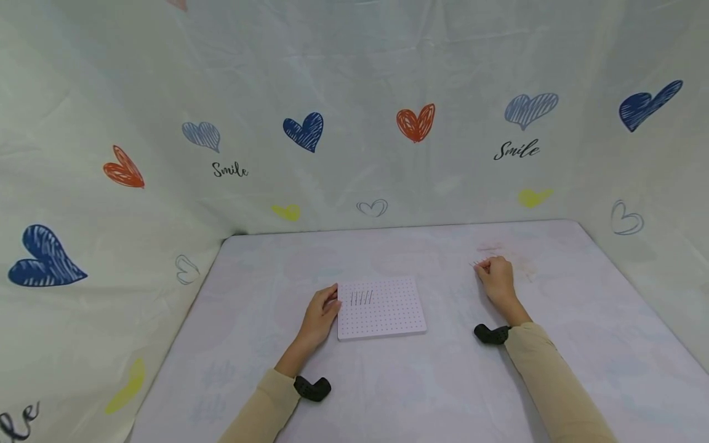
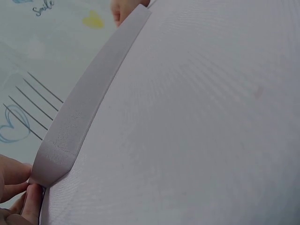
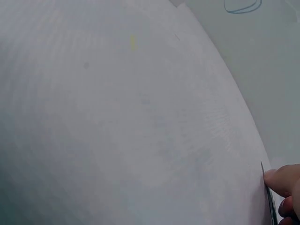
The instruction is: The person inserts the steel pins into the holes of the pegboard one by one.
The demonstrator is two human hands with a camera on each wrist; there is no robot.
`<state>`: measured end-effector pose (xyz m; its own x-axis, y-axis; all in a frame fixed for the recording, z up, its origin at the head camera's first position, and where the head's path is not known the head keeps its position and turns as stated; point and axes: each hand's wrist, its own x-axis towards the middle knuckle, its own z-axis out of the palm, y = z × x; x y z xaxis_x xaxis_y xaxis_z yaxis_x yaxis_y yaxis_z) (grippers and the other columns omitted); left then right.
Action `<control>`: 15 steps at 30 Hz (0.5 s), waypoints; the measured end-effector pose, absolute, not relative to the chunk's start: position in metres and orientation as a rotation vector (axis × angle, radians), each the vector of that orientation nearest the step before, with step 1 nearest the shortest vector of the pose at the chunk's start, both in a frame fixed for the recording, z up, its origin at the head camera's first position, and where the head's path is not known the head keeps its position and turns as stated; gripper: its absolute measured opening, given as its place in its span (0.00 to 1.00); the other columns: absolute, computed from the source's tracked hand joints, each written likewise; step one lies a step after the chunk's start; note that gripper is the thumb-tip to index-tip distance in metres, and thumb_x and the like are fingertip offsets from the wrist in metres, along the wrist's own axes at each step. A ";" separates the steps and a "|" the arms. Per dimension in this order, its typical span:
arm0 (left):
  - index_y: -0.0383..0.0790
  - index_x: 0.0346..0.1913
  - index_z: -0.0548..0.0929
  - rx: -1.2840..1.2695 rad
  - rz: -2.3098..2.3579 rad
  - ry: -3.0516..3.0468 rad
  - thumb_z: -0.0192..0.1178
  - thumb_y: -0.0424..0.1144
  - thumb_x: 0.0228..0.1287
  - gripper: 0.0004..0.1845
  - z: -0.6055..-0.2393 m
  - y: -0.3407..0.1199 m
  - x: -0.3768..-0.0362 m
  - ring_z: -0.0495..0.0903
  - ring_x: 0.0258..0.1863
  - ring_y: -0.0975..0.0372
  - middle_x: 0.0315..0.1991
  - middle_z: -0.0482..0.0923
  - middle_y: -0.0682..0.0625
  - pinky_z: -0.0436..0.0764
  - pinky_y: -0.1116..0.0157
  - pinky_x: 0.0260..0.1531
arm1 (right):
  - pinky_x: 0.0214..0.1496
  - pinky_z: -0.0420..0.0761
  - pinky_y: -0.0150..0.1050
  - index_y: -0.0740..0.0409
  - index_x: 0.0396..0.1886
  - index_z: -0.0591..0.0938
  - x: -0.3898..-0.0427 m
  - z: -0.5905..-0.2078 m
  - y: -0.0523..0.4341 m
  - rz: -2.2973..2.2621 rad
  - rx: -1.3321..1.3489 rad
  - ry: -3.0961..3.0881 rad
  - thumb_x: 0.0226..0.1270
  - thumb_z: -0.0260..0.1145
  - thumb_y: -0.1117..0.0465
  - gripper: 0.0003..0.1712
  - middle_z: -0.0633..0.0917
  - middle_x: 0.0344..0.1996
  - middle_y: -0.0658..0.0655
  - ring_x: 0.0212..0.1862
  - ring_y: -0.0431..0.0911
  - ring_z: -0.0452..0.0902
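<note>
A white pegboard (image 1: pixel 388 317) lies flat on the table, with several thin dark pins (image 1: pixel 361 298) standing in a row near its far left corner. My left hand (image 1: pixel 331 303) grips the board's left edge; in the left wrist view its fingertips (image 2: pixel 21 185) pinch the near corner of the pegboard (image 2: pixel 79 117), with the pins (image 2: pixel 35 101) beyond. My right hand (image 1: pixel 480 266) sits right of the board, fingers curled, over a faint scatter of loose pins (image 1: pixel 490 249). Its fingertips (image 3: pixel 283 180) pinch one thin pin (image 3: pixel 270 204) against the table.
The table (image 1: pixel 443 381) has a pale patterned cover and is walled on three sides by a white sheet with hearts (image 1: pixel 415 122). Black wrist mounts (image 1: pixel 312 388) sit on both forearms. My right hand (image 2: pixel 123 8) shows at the top of the left wrist view.
</note>
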<state>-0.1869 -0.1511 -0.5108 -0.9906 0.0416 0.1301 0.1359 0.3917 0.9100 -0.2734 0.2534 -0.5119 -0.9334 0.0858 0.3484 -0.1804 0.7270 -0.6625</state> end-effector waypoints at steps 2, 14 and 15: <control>0.23 0.69 0.66 -0.169 -1.684 -2.537 0.53 0.25 0.72 0.25 -0.511 -0.151 -0.187 0.71 0.62 0.46 0.61 0.70 0.33 0.72 0.54 0.66 | 0.35 0.70 0.44 0.78 0.32 0.82 -0.272 -0.513 0.254 1.063 0.039 -2.575 0.67 0.64 0.72 0.08 0.78 0.28 0.68 0.35 0.60 0.72; 0.24 0.70 0.66 -0.170 -1.669 -2.556 0.53 0.25 0.72 0.25 -0.512 -0.152 -0.187 0.70 0.63 0.46 0.62 0.69 0.33 0.72 0.55 0.66 | 0.31 0.70 0.37 0.75 0.31 0.84 -0.270 -0.516 0.255 1.110 -0.030 -2.548 0.65 0.68 0.70 0.08 0.78 0.27 0.63 0.32 0.54 0.72; 0.24 0.70 0.66 -0.172 -1.668 -2.555 0.53 0.25 0.72 0.25 -0.511 -0.152 -0.187 0.70 0.63 0.46 0.62 0.69 0.33 0.72 0.55 0.66 | 0.31 0.70 0.37 0.75 0.31 0.83 -0.271 -0.516 0.255 1.113 -0.019 -2.550 0.66 0.68 0.70 0.08 0.78 0.27 0.63 0.32 0.54 0.72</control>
<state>-0.1870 -0.1517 -0.5111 -0.9900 0.0475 0.1326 0.1405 0.3989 0.9062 -0.2706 0.2551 -0.5157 -0.9360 0.1524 0.3172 -0.1288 0.6903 -0.7119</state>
